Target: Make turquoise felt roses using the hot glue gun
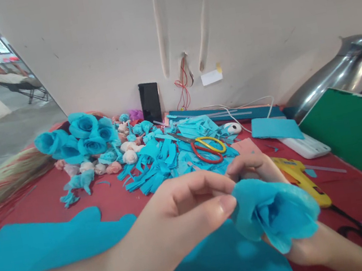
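Note:
A blue paper flower with layered petals hangs in front of me, its open face turned toward me and to the right. My left hand pinches the edge of an outer petal between thumb and fingers. Behind the flower is my right hand, its fingers curled around the back and base; the bloom hides most of the grip. Below both hands lie large sheets of blue paper. A yellow glue gun rests on the table just to the right of my right hand.
Scissors with red and yellow handles lie on blue paper scraps. Finished blue flowers are bunched at left. A phone leans on the wall. A green board and metal jug stand right. A person reclines far left.

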`<move>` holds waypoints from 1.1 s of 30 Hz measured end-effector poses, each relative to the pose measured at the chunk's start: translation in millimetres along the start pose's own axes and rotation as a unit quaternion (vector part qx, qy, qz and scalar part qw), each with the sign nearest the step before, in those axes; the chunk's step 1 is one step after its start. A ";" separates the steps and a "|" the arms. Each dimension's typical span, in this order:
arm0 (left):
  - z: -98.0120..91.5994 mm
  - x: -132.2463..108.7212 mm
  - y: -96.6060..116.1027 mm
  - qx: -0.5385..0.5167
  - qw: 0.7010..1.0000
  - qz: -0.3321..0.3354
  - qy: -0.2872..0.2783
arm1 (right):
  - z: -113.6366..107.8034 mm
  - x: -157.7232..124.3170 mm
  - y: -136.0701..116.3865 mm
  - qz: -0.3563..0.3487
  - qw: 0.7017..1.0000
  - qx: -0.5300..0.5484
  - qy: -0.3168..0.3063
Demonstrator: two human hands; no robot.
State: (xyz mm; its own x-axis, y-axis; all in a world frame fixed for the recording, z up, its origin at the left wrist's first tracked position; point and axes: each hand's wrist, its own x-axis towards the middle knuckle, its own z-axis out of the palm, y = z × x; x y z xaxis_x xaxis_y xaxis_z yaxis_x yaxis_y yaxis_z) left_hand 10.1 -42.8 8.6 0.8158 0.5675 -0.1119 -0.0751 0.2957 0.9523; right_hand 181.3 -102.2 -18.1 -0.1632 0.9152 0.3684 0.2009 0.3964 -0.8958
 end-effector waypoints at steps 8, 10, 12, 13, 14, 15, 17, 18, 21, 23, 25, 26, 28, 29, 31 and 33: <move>0.2 2.3 0.8 -0.016 1.000 -0.008 0.000 | -0.3 -1.7 4.2 -0.007 0.999 -0.032 -0.038; 1.6 3.2 2.1 -0.044 0.999 -0.003 -0.015 | 0.0 -1.2 4.5 -0.006 0.998 -0.027 -0.050; 3.0 3.7 2.9 -0.068 0.997 0.000 -0.024 | 0.1 -1.6 4.7 -0.008 0.998 -0.028 -0.057; 3.5 3.7 3.0 -0.071 0.997 0.001 -0.027 | 0.2 -2.1 4.7 -0.010 0.998 -0.030 -0.058; 3.7 3.6 3.0 -0.071 0.997 0.004 -0.027 | 0.3 -2.7 4.6 -0.012 0.998 -0.030 -0.058; 3.7 3.4 2.7 -0.068 0.997 0.007 -0.027 | 0.4 -3.2 4.6 -0.009 0.998 -0.027 -0.062; 3.0 2.9 1.6 -0.060 0.998 0.014 -0.027 | 0.8 -3.7 5.1 -0.001 0.997 -0.021 -0.070; 2.4 2.8 1.0 -0.055 0.998 0.017 -0.028 | 0.9 -3.7 5.6 0.000 0.997 -0.019 -0.072; 0.9 2.9 -0.6 -0.040 0.999 0.028 -0.023 | 0.4 -3.5 7.8 -0.004 0.997 -0.009 -0.079; 0.4 3.3 -1.0 -0.027 0.999 0.038 -0.023 | -0.7 -3.3 8.2 -0.010 0.997 0.003 -0.082; -0.2 4.3 -0.5 -0.013 0.998 0.050 -0.020 | -1.5 -2.6 6.4 -0.020 0.996 -0.004 -0.081; -0.8 5.1 -0.1 0.000 0.998 0.056 -0.016 | -1.6 -1.9 4.9 -0.025 0.997 -0.015 -0.074; -3.3 7.7 0.7 0.032 0.997 0.068 0.006 | -0.3 0.5 2.1 -0.021 0.998 -0.037 -0.039; -5.2 9.6 0.9 0.046 0.996 0.077 0.023 | 1.0 2.2 1.5 -0.012 0.999 -0.044 -0.015; -9.7 14.2 0.8 0.071 0.990 0.103 0.058 | 4.5 5.7 2.7 0.008 0.998 -0.051 0.037; -13.9 19.0 -0.2 0.101 0.981 0.136 0.092 | 8.0 9.0 6.7 0.031 0.995 -0.056 0.081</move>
State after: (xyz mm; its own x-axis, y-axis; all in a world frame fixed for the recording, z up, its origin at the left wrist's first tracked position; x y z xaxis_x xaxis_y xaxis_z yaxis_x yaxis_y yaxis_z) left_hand 17.7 -21.3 2.3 0.6626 0.7390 0.1217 -0.1441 -0.0336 0.9890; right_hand 173.5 -91.9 -22.7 0.0082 0.9344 0.3560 0.3135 0.3357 -0.8883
